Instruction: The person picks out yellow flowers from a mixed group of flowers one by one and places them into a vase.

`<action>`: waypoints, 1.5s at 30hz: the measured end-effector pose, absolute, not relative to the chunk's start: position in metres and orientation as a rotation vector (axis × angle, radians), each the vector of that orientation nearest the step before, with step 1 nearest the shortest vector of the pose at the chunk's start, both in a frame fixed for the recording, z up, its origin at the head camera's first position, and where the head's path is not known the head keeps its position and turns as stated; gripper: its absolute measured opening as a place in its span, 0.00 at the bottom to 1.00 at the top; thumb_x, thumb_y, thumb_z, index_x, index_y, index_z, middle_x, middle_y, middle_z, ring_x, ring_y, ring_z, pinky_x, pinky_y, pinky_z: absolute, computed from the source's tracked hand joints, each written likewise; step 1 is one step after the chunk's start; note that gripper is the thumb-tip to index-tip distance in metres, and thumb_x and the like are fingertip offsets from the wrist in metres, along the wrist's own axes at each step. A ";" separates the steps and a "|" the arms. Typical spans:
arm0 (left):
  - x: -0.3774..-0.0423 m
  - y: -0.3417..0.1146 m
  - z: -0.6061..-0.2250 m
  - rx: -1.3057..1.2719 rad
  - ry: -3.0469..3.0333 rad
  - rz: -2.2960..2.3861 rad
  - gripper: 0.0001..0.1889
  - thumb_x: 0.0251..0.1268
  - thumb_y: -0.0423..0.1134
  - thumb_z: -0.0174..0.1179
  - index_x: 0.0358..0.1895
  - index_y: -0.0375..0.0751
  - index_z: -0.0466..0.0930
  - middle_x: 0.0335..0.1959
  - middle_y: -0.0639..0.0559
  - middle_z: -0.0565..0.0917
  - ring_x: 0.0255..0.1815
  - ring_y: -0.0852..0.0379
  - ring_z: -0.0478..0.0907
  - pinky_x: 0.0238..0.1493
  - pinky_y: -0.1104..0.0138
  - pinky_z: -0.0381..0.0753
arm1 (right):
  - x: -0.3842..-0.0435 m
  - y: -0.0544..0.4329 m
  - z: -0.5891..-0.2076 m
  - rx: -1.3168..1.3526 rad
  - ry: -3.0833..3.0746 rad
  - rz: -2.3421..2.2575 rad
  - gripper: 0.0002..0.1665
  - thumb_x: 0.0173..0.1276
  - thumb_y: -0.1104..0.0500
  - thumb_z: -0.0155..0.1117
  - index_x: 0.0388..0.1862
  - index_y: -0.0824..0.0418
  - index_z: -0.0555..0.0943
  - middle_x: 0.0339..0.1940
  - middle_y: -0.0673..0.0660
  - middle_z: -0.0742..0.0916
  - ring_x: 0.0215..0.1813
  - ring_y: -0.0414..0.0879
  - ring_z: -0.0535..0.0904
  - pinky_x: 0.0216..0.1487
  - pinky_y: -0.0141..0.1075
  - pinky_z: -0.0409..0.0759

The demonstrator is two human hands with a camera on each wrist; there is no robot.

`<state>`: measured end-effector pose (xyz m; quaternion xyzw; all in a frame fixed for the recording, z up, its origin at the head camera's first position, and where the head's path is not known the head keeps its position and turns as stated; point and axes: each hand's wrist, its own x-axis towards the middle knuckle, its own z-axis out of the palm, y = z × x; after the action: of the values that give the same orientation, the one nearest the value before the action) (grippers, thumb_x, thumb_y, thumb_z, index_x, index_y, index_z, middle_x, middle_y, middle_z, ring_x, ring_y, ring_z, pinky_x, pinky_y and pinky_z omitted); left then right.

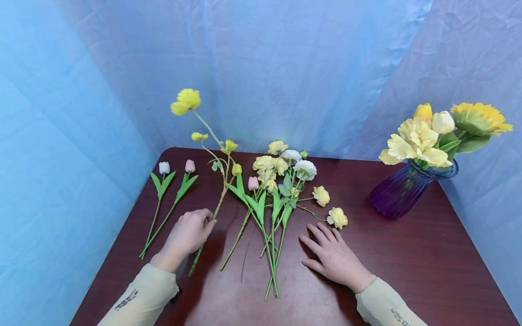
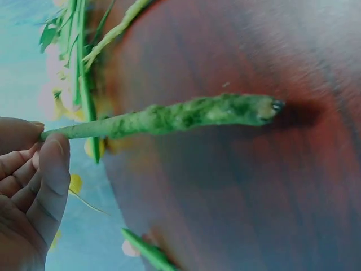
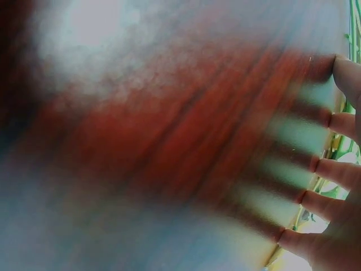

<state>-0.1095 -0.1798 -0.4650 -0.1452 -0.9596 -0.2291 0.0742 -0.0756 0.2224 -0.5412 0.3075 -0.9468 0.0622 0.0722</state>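
Observation:
My left hand pinches the stem of a branching yellow poppy between thumb and fingers. Its blooms lean up and away toward the backdrop. The left wrist view shows the green lower stem sticking out past the thumb, its cut end near the tabletop. My right hand is spread, fingers apart, at the table near two pale yellow blooms; it holds nothing. Between the hands lie a pink tulip, other green-leaved stems, and pale yellow and white flowers.
A purple-blue glass vase at the right holds a sunflower, tulips and a large pale yellow flower. Left of my left hand lie a white tulip and a pink tulip. Blue cloth hangs behind the dark wooden table.

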 end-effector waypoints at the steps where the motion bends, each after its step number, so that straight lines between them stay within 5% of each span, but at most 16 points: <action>1: -0.110 -0.180 -0.463 -0.431 -2.857 -0.691 0.06 0.64 0.32 0.71 0.32 0.38 0.83 0.21 0.57 0.73 0.19 0.62 0.67 0.23 0.67 0.72 | -0.076 0.223 -0.541 0.924 -2.845 0.188 0.39 0.66 0.36 0.70 0.71 0.51 0.78 0.74 0.64 0.75 0.75 0.66 0.67 0.65 0.69 0.68; 14: -0.119 -0.155 -0.434 -0.476 -2.604 -0.934 0.04 0.66 0.34 0.70 0.37 0.38 0.86 0.26 0.54 0.81 0.22 0.62 0.70 0.26 0.67 0.74 | -0.085 0.219 -0.511 0.937 -2.770 0.323 0.39 0.65 0.48 0.75 0.72 0.59 0.76 0.69 0.65 0.79 0.68 0.65 0.76 0.63 0.64 0.75; 21: -0.120 -0.128 -0.420 -0.531 -2.452 -1.072 0.03 0.67 0.34 0.69 0.39 0.38 0.87 0.28 0.53 0.84 0.23 0.63 0.74 0.26 0.68 0.76 | -0.105 0.191 -0.449 0.894 -2.613 0.485 0.32 0.69 0.56 0.71 0.70 0.61 0.76 0.54 0.61 0.88 0.53 0.56 0.86 0.53 0.54 0.83; 27: -0.121 -0.101 -0.417 -0.599 -2.340 -1.163 0.03 0.68 0.32 0.67 0.40 0.36 0.87 0.31 0.50 0.85 0.26 0.61 0.81 0.29 0.68 0.82 | -0.123 0.168 -0.402 0.860 -2.556 0.572 0.24 0.71 0.56 0.70 0.64 0.61 0.81 0.40 0.58 0.90 0.39 0.53 0.86 0.44 0.51 0.84; 36: -0.120 -0.073 -0.421 -0.684 -2.212 -1.228 0.03 0.67 0.32 0.69 0.39 0.36 0.85 0.31 0.49 0.85 0.25 0.58 0.82 0.28 0.67 0.84 | -0.147 0.150 -0.366 0.809 -2.603 0.932 0.18 0.76 0.55 0.65 0.60 0.61 0.85 0.50 0.56 0.90 0.39 0.45 0.83 0.44 0.45 0.82; 45: -0.117 -0.061 -0.431 -0.693 -2.198 -1.169 0.05 0.64 0.33 0.71 0.38 0.36 0.86 0.31 0.49 0.86 0.23 0.60 0.81 0.27 0.65 0.83 | -0.153 0.149 -0.365 0.755 -2.667 1.083 0.16 0.78 0.54 0.62 0.58 0.57 0.87 0.53 0.54 0.89 0.50 0.47 0.85 0.51 0.49 0.82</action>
<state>-0.1166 -0.0614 -0.4315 -0.2577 -0.8178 -0.4349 0.2750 -0.1530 0.1488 -0.3651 0.2528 -0.8931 0.3627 0.0828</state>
